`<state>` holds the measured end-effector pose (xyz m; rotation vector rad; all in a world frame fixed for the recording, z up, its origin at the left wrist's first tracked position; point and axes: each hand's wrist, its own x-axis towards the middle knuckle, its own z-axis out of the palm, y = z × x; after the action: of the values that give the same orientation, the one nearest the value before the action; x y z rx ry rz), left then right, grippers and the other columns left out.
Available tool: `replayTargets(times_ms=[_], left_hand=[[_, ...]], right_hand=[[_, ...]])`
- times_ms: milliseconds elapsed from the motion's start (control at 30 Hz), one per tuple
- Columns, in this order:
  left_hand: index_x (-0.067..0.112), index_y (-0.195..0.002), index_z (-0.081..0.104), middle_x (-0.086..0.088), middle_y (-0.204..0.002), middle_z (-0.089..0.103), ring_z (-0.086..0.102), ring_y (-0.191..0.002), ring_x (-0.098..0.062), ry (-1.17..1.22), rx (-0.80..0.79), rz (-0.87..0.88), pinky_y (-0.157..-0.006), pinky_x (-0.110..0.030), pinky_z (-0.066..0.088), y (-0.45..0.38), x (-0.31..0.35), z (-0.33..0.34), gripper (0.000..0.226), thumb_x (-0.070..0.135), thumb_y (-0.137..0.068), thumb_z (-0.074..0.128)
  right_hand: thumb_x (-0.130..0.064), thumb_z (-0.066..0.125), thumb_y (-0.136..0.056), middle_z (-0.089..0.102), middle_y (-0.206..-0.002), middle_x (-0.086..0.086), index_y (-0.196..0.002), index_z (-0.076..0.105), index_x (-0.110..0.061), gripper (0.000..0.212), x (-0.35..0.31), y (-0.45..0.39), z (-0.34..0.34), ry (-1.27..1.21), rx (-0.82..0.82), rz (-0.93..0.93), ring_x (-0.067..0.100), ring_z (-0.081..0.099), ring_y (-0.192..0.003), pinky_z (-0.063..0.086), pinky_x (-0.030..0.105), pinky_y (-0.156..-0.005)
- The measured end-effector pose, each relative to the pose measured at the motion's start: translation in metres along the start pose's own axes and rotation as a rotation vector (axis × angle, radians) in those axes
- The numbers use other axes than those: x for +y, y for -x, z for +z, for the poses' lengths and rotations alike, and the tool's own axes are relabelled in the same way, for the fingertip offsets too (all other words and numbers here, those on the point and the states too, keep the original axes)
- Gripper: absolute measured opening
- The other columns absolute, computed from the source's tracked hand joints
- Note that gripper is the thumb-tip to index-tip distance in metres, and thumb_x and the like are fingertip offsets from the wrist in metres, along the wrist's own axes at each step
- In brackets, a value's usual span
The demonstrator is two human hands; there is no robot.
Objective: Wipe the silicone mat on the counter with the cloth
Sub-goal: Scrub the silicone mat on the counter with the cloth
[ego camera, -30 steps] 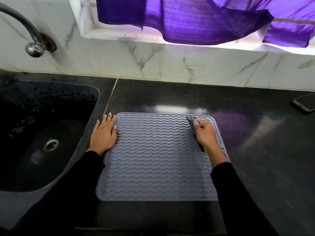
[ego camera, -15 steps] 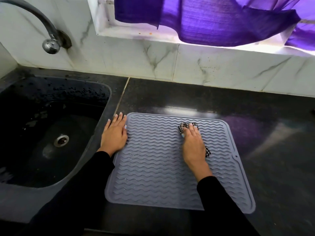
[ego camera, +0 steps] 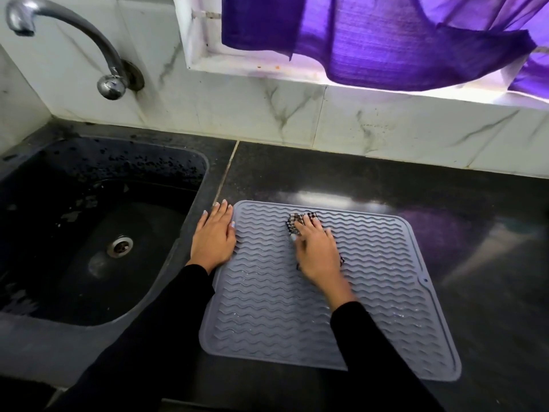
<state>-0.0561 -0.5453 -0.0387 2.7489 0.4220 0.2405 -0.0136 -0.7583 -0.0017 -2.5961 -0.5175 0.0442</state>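
Dark polished bench (ego camera: 386,179) runs along a marble-tiled wall, a black sink (ego camera: 89,233) set into its left side. Grey wavy-ribbed silicone mat (ego camera: 371,292) lies flat on the bench just right of the sink. Left hand (ego camera: 213,237) rests flat, fingers straight, on the bench at the mat's left edge, thumb touching the mat. Right hand (ego camera: 319,252) presses down on the checked cloth (ego camera: 298,221) on the mat's upper middle; fingers bent over the bunched fabric, gripping it.
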Motion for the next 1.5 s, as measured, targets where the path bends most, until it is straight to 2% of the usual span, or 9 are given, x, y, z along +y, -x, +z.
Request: replayTargets(times_ms=[133,333,500,567,733,867,1200,1400,1500], left_hand=[[0.013,-0.148,0.021,0.000,-0.157,0.015,0.008,-0.145,-0.012,-0.040,-0.025,-0.013,-0.117,-0.032,-0.002,-0.003,0.001,0.000,0.050,0.025,-0.100,0.026],[0.015,-0.149,0.015,0.002,-0.158,0.010,0.004,-0.145,-0.012,-0.113,-0.114,0.008,-0.117,-0.036,-0.004,-0.006,-0.004,-0.003,0.061,0.037,-0.092,0.009],[0.017,-0.149,0.014,0.004,-0.158,0.009,0.003,-0.145,-0.009,-0.089,-0.104,0.035,-0.117,-0.035,-0.005,-0.002,-0.009,-0.004,0.068,0.044,-0.087,0.005],[0.018,-0.149,0.015,0.005,-0.157,0.010,0.004,-0.145,-0.008,-0.087,-0.084,0.031,-0.116,-0.034,-0.005,0.000,-0.008,-0.003,0.069,0.044,-0.086,0.002],[0.019,-0.148,0.019,0.005,-0.157,0.014,0.008,-0.144,-0.007,-0.072,-0.054,0.023,-0.117,-0.034,-0.002,-0.001,-0.008,-0.003,0.064,0.040,-0.088,0.008],[0.019,-0.147,0.022,0.005,-0.156,0.017,0.010,-0.144,-0.007,-0.061,-0.032,0.019,-0.117,-0.033,-0.002,-0.002,-0.009,0.000,0.064,0.041,-0.089,0.010],[0.017,-0.147,0.024,0.004,-0.156,0.019,0.011,-0.144,-0.009,-0.064,-0.021,0.020,-0.118,-0.036,0.002,-0.002,-0.008,0.001,0.062,0.038,-0.089,0.013],[0.016,-0.145,0.029,0.002,-0.155,0.024,0.016,-0.143,-0.011,-0.015,0.006,0.016,-0.118,-0.035,0.003,0.001,-0.007,-0.001,0.060,0.037,-0.091,0.016],[0.015,-0.145,0.031,0.001,-0.154,0.025,0.018,-0.143,-0.011,0.008,0.021,0.029,-0.117,-0.034,0.004,0.002,-0.008,0.000,0.067,0.041,-0.087,0.010]], right_hand=[[-0.042,0.024,-0.099,0.011,-0.156,-0.005,-0.147,0.019,-0.025,0.051,0.011,0.002,0.014,0.250,-0.035,-0.046,0.012,0.006,-0.145,0.004,0.034,-0.119],[-0.030,0.037,-0.099,0.026,-0.152,-0.007,-0.141,0.035,-0.031,0.043,0.012,-0.007,0.002,0.142,-0.057,-0.081,0.013,0.027,-0.139,0.025,0.033,-0.112],[-0.019,0.044,-0.096,0.070,-0.097,0.008,-0.122,0.058,-0.009,0.032,0.032,-0.043,-0.030,-1.129,-0.161,0.496,0.017,0.062,-0.078,0.049,0.026,-0.066],[-0.019,0.039,-0.098,0.067,-0.088,0.007,-0.123,0.055,-0.009,0.031,0.030,-0.045,-0.035,-1.306,-0.079,0.587,0.016,0.059,-0.068,0.048,0.024,-0.058],[-0.027,0.042,-0.098,0.056,-0.125,-0.002,-0.135,0.047,-0.025,0.038,-0.020,-0.009,0.002,-0.474,0.013,0.131,0.012,0.056,-0.099,0.047,0.021,-0.085],[-0.037,0.028,-0.099,0.029,-0.151,-0.006,-0.141,0.036,-0.026,0.044,-0.020,0.012,0.039,0.184,0.096,-0.140,0.012,0.021,-0.142,0.008,0.036,-0.116],[-0.026,0.039,-0.098,0.032,-0.150,-0.011,-0.138,0.040,-0.034,0.041,-0.014,-0.008,0.021,0.095,-0.033,-0.136,0.010,0.028,-0.139,0.019,0.029,-0.114],[-0.015,0.043,-0.098,0.061,-0.121,0.011,-0.126,0.056,-0.008,0.031,-0.015,-0.038,-0.019,-1.060,-0.138,0.339,0.018,0.058,-0.099,0.045,0.023,-0.079],[-0.018,0.044,-0.097,0.060,-0.125,0.006,-0.128,0.055,-0.013,0.033,-0.027,-0.025,-0.022,-0.960,-0.068,0.236,0.018,0.056,-0.107,0.043,0.025,-0.087]])
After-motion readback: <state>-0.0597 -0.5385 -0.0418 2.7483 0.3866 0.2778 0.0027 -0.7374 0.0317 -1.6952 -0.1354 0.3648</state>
